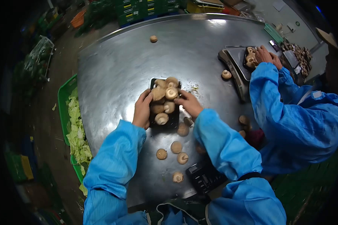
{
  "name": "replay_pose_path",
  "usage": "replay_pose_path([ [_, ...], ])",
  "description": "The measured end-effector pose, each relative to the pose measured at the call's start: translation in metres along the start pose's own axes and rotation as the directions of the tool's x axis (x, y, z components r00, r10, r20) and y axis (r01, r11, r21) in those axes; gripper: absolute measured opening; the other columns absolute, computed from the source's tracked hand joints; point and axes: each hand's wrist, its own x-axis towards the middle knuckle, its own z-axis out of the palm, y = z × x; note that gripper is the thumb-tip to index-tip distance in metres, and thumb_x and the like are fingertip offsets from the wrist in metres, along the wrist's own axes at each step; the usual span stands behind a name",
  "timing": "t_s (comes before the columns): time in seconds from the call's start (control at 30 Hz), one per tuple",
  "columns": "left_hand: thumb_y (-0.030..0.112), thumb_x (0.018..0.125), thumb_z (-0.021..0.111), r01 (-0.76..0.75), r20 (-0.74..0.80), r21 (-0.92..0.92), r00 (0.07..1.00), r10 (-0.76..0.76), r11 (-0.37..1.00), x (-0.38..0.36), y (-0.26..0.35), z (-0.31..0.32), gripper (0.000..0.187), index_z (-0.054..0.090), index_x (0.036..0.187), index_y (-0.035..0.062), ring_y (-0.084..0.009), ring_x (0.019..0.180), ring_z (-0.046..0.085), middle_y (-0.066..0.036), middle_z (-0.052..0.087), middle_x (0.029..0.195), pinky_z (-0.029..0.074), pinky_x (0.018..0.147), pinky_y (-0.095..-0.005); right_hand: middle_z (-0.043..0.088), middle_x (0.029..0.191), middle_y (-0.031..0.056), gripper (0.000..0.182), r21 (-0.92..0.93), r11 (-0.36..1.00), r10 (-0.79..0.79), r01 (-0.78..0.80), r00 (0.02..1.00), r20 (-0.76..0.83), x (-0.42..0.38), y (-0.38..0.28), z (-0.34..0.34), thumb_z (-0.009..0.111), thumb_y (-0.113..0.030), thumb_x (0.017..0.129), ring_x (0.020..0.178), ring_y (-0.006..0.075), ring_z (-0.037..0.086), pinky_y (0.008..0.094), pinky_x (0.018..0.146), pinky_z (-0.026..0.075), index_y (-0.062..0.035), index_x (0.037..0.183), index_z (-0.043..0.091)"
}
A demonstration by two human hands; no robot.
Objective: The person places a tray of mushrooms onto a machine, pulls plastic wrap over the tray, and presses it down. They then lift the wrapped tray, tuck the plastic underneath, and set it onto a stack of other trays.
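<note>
A black tray [171, 125] of shiitake mushrooms [161, 119] lies on the metal table in front of me. Several mushrooms are heaped in it, some with their stems up. My left hand [142, 109] grips the tray's left side, its thumb beside the mushrooms. At the right side, my right hand [190, 104] has its fingers curled at the tray's edge and the upper mushrooms; its fingertips are partly hidden. Nearer to me lie several loose mushrooms [176, 147], some under or beside my right forearm.
A co-worker in blue sleeves [268, 88] handles another mushroom tray [250, 58] on a scale [234, 71] at the right. A green crate [62, 108] of leafy trimmings stands left of the table [112, 71]. A black slotted container [203, 177] lies near my right elbow.
</note>
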Motion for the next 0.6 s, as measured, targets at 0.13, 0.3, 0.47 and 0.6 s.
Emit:
replay_pose_path([
  [0.13,0.019,0.090,0.051,0.068,0.096,-0.072,0.994,-0.061,0.995,0.027,-0.007,0.092,0.046,0.039,0.130,-0.0022,-0.0232,0.105,0.055,-0.018,0.053,0.118,0.047,0.088,-0.0330,0.061,0.109,0.0194,0.055,-0.104,0.991,0.072,-0.081,0.993,-0.094,0.009,-0.026,-0.095,0.065,-0.016,0.075,0.099,0.0245,0.058,0.0322,0.084,0.045,0.0029,0.125,0.049],
  [0.3,0.017,0.089,0.052,0.126,0.080,0.011,0.989,-0.127,0.992,0.079,-0.118,0.168,0.053,0.034,0.135,-0.0005,-0.0272,0.112,0.050,-0.021,0.046,0.126,0.044,0.092,-0.0349,0.060,0.094,0.0052,0.053,-0.031,0.931,0.351,-0.365,0.913,-0.206,0.014,0.019,-0.195,0.061,-0.023,0.074,0.089,0.0144,0.052,0.0293,0.070,0.038,-0.0087,0.124,0.052],
  [0.47,0.016,0.087,0.053,0.184,0.064,0.155,0.979,-0.196,0.971,0.079,-0.138,0.192,0.057,0.031,0.137,-0.0014,-0.0293,0.122,0.041,-0.023,0.039,0.134,0.035,0.101,-0.0359,0.061,0.093,0.0037,0.037,0.101,0.895,0.445,-0.435,0.851,-0.278,0.035,0.048,-0.225,0.060,-0.018,0.078,0.082,0.0163,0.056,0.0286,0.068,0.041,-0.0096,0.114,0.058],
  [0.6,0.016,0.086,0.053,0.205,0.105,0.146,0.970,-0.221,0.968,0.076,-0.135,0.175,0.059,0.030,0.138,0.0000,-0.0277,0.124,0.040,-0.022,0.037,0.137,0.034,0.101,-0.0347,0.057,0.108,0.0115,0.040,-0.617,0.775,-0.225,-0.140,0.851,-0.475,0.072,0.070,-0.233,0.058,-0.019,0.079,0.099,0.0281,0.058,0.0445,0.075,0.047,-0.0124,0.119,0.055],
])
